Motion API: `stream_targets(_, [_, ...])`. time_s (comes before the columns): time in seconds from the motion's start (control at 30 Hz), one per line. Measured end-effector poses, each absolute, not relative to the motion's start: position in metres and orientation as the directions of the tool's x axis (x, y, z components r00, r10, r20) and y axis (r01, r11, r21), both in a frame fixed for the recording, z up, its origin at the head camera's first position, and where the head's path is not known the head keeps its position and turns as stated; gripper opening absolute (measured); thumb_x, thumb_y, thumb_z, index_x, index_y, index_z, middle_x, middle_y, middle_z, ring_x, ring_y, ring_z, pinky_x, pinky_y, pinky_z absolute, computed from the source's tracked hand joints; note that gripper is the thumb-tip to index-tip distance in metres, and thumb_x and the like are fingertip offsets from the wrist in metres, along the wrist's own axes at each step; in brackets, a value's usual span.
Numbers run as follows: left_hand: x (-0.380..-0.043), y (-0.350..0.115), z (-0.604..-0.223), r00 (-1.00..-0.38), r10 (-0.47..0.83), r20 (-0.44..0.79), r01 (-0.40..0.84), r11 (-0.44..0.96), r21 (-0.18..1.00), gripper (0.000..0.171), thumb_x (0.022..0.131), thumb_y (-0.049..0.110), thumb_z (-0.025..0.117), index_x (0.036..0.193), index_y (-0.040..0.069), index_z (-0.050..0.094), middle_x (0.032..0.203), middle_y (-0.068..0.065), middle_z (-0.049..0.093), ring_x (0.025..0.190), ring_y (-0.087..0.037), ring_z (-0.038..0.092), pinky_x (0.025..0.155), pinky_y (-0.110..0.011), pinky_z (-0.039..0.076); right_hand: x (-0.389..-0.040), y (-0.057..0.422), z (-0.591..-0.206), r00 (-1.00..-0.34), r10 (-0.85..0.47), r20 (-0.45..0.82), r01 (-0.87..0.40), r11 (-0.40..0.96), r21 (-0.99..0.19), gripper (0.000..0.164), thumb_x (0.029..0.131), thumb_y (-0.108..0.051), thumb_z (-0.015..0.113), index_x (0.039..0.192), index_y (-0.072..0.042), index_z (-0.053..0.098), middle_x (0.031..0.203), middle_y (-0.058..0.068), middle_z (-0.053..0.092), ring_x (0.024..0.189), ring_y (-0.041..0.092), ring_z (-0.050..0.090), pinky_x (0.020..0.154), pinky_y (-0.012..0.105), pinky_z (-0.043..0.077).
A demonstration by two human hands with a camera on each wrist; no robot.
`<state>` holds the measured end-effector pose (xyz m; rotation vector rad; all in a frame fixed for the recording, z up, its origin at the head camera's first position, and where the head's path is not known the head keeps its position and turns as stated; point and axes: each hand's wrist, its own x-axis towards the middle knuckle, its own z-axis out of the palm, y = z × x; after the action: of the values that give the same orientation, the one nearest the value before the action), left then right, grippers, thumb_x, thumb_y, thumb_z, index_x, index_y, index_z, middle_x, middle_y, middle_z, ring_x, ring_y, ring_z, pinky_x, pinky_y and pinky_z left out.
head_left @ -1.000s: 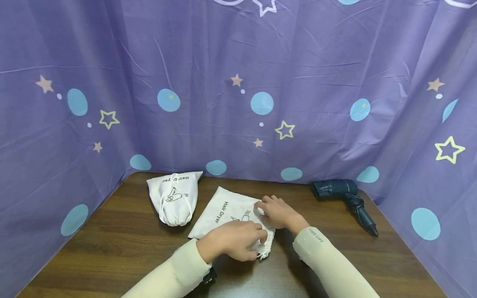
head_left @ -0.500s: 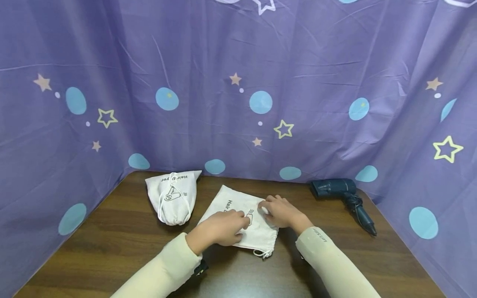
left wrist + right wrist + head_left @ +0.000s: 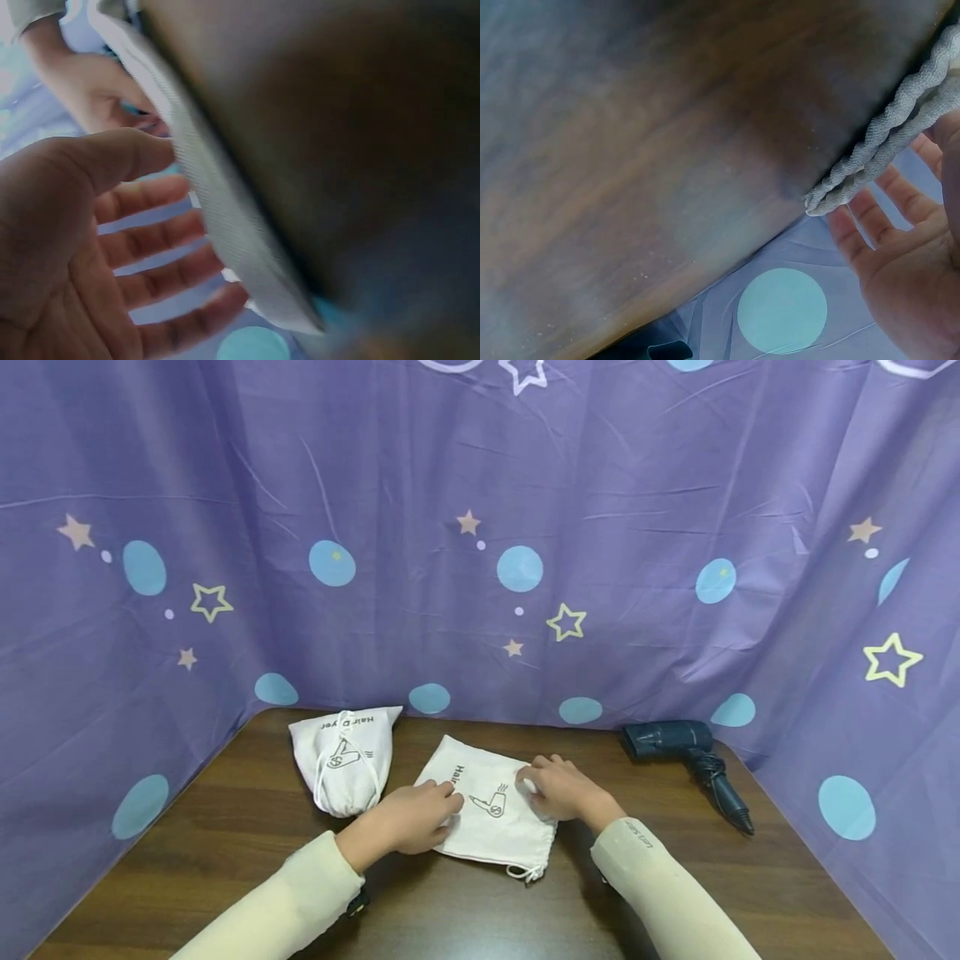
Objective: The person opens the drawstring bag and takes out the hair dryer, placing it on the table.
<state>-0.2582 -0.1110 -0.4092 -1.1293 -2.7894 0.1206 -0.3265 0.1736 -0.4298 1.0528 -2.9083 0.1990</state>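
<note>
A white drawstring bag [image 3: 487,814] printed with a hair dryer lies flat in the middle of the wooden table, its gathered mouth and cord toward the right front. At the bag's left edge is my left hand [image 3: 420,817]; in the left wrist view its fingers [image 3: 161,240] are spread and fairly straight, the tips meeting the cloth. My right hand [image 3: 562,789] pinches a fold of cloth at the bag's right side. Beneath that palm, the right wrist view shows the ruffled mouth [image 3: 889,131].
A second white drawstring bag [image 3: 345,768], full and tied, stands at the back left, close behind my left hand. At the back right lies a dark blue hair dryer [image 3: 667,739] with its cord wound at the handle. A purple curtain [image 3: 450,568] borders the table [image 3: 225,860].
My left hand has moved left from above the bag's mouth, across the printed picture, to the left edge. The bag has turned and shifted slightly; my right hand stays on its right side.
</note>
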Motion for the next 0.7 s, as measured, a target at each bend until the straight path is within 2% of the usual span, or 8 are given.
stream_targets(0.17, [-0.2567,-0.1176,-0.4143,-0.713,0.699,0.05,0.693,0.714,-0.1,0.019,0.096,0.027,0.068,0.105,0.013,0.06,0.102,-0.004,0.058,0.089,-0.024,0.058,0.07,-0.04,0.053,-0.3272,0.1722,-0.4294,-0.778,-0.624,0.07,-0.628,0.771,-0.108,0.032,0.097,-0.015,0.068,0.129,-0.017,0.067,0.112,0.005,0.062,0.099,0.027,0.054,0.092,0.052,0.045])
stream_targets(0.5, [-0.2541,-0.1179,-0.4155,-0.761,0.648,-0.019,0.649,0.761,-0.01,0.025,0.096,0.028,0.069,0.113,0.014,0.057,0.108,-0.005,0.055,0.094,-0.027,0.056,0.073,-0.044,0.054,-0.3285,0.1716,-0.4312,-0.777,-0.624,0.083,-0.629,0.77,-0.104,0.03,0.096,-0.015,0.069,0.126,-0.017,0.068,0.11,0.005,0.061,0.096,0.027,0.054,0.091,0.051,0.046])
stream_targets(0.7, [-0.2531,-0.1122,-0.4137,-0.789,0.611,-0.056,0.612,0.791,0.0,0.027,0.095,0.026,0.07,0.114,0.013,0.057,0.111,-0.006,0.055,0.097,-0.028,0.056,0.077,-0.045,0.054,-0.3293,0.1741,-0.4314,-0.781,-0.62,0.073,-0.624,0.772,-0.12,0.029,0.096,-0.014,0.069,0.125,-0.018,0.068,0.113,0.006,0.061,0.098,0.027,0.054,0.092,0.052,0.045])
